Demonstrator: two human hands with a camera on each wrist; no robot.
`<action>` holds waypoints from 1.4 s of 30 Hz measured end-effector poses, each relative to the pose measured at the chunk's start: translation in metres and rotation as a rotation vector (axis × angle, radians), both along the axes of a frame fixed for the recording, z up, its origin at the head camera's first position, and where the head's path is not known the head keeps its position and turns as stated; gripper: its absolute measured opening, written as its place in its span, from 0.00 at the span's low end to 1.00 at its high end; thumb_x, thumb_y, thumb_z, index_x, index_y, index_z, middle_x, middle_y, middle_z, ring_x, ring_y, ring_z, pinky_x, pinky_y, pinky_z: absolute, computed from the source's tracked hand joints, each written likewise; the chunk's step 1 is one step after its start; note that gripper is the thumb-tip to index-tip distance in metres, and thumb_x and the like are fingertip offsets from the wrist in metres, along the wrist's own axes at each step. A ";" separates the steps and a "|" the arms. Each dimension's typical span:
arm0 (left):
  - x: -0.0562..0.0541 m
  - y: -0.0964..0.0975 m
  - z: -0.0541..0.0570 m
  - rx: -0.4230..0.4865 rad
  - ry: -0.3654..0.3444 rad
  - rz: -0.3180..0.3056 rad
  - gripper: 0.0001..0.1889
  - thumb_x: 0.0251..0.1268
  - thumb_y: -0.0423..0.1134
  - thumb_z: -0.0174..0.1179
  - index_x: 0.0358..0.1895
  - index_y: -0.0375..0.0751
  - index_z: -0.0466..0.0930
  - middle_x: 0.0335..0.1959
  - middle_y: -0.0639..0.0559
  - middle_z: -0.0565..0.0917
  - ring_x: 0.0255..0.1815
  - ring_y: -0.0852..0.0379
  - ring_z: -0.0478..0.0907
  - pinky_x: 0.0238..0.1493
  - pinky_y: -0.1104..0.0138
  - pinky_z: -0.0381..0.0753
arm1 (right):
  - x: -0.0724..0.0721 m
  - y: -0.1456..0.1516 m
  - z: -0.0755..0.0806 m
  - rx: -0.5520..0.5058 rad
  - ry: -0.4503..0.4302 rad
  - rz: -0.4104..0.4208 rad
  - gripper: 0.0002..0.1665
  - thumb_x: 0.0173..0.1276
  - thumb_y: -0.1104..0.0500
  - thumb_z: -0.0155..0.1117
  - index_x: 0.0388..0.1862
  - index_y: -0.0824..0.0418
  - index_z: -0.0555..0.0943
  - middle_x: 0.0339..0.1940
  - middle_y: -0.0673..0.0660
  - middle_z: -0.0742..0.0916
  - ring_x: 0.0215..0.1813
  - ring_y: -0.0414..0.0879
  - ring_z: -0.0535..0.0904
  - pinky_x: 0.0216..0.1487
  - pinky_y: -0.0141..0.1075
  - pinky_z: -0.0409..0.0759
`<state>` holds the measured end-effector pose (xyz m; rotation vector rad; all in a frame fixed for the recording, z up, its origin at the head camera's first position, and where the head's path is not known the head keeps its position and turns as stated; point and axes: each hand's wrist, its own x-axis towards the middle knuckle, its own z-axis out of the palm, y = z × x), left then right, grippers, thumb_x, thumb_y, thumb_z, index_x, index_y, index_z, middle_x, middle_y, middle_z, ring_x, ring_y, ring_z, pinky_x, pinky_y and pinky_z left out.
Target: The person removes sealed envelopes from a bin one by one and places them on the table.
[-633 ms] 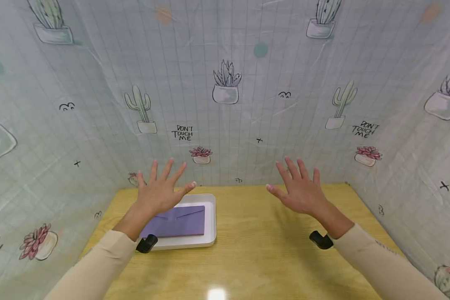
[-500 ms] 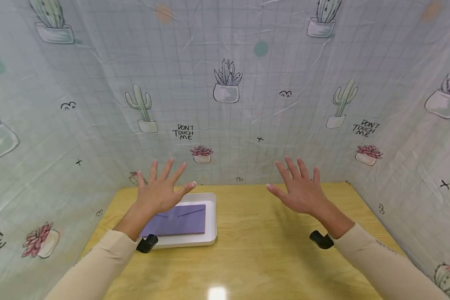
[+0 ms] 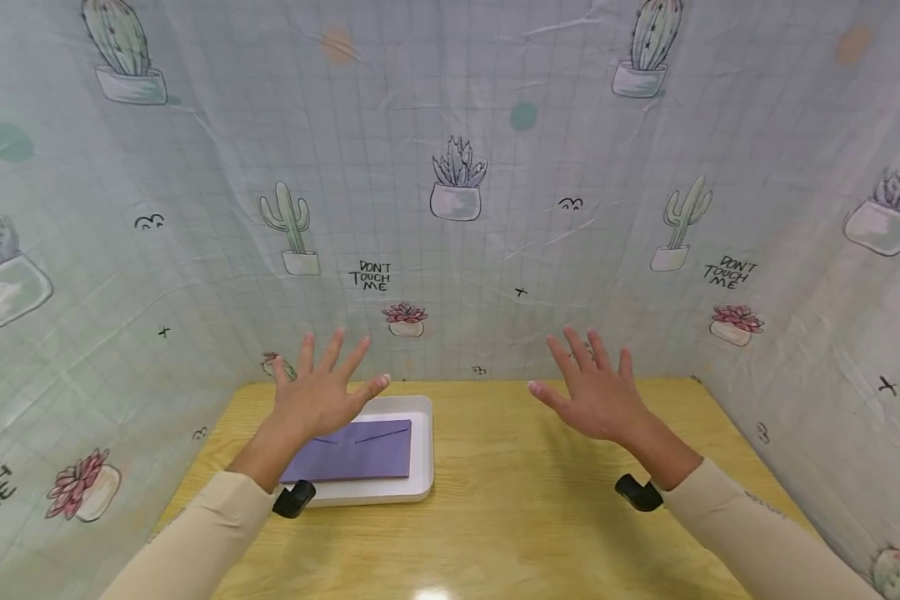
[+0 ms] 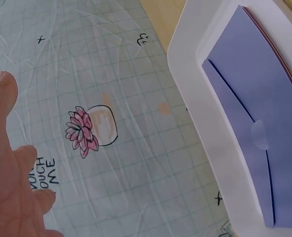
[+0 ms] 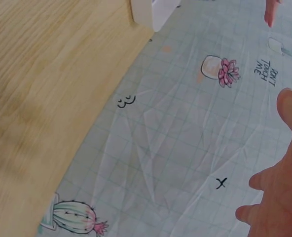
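Envelope (image 3: 354, 454) before me, I hold my left hand (image 3: 313, 402) and right hand (image 3: 602, 402) raised, both spread wide, above the table (image 3: 487, 500), and on its left side a tray (image 3: 422, 450) holds that envelope, flap up, with a sheet (image 3: 480, 267) hanging beyond.

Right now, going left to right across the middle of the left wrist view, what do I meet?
Left hand, printed pink succulent, faint orange spot, rim of the white tray, purple envelope lying in that tray.
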<state>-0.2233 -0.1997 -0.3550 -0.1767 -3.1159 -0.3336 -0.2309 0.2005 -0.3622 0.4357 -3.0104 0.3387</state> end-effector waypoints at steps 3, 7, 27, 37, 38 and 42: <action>0.000 0.001 -0.002 0.002 -0.004 -0.004 0.48 0.68 0.84 0.32 0.86 0.65 0.43 0.89 0.45 0.39 0.86 0.27 0.26 0.71 0.19 0.22 | 0.002 0.000 0.000 0.000 -0.010 -0.002 0.54 0.77 0.25 0.47 0.88 0.53 0.49 0.89 0.63 0.49 0.87 0.70 0.37 0.76 0.80 0.31; 0.000 0.000 -0.003 0.004 -0.007 -0.003 0.48 0.68 0.84 0.32 0.86 0.66 0.43 0.89 0.45 0.39 0.86 0.27 0.27 0.71 0.19 0.23 | 0.003 -0.001 -0.002 -0.001 -0.010 -0.001 0.53 0.77 0.26 0.48 0.88 0.53 0.49 0.89 0.63 0.49 0.87 0.71 0.38 0.76 0.80 0.31; 0.001 -0.011 -0.011 0.001 -0.044 0.006 0.48 0.68 0.83 0.32 0.86 0.65 0.41 0.89 0.43 0.37 0.85 0.25 0.26 0.70 0.17 0.25 | 0.009 -0.008 -0.017 -0.023 0.013 0.020 0.52 0.77 0.28 0.51 0.88 0.54 0.52 0.89 0.64 0.53 0.87 0.70 0.40 0.75 0.81 0.34; 0.003 -0.022 -0.018 0.012 -0.060 0.019 0.49 0.68 0.84 0.33 0.87 0.63 0.43 0.89 0.43 0.36 0.85 0.26 0.23 0.69 0.18 0.20 | 0.010 -0.013 -0.025 -0.012 0.009 0.015 0.52 0.77 0.27 0.50 0.87 0.54 0.53 0.89 0.64 0.53 0.87 0.71 0.41 0.76 0.81 0.35; 0.004 -0.023 -0.018 0.018 -0.057 0.020 0.49 0.68 0.83 0.34 0.87 0.63 0.43 0.89 0.43 0.37 0.85 0.26 0.24 0.69 0.18 0.20 | 0.009 -0.014 -0.026 -0.017 0.010 0.019 0.52 0.77 0.28 0.50 0.87 0.54 0.53 0.89 0.63 0.53 0.87 0.71 0.41 0.76 0.81 0.35; 0.003 -0.025 -0.019 0.020 -0.045 0.024 0.49 0.69 0.83 0.35 0.87 0.61 0.45 0.89 0.42 0.38 0.85 0.25 0.25 0.70 0.19 0.21 | 0.008 -0.017 -0.026 -0.024 0.003 0.022 0.51 0.77 0.27 0.49 0.88 0.53 0.53 0.89 0.62 0.52 0.87 0.70 0.40 0.76 0.80 0.34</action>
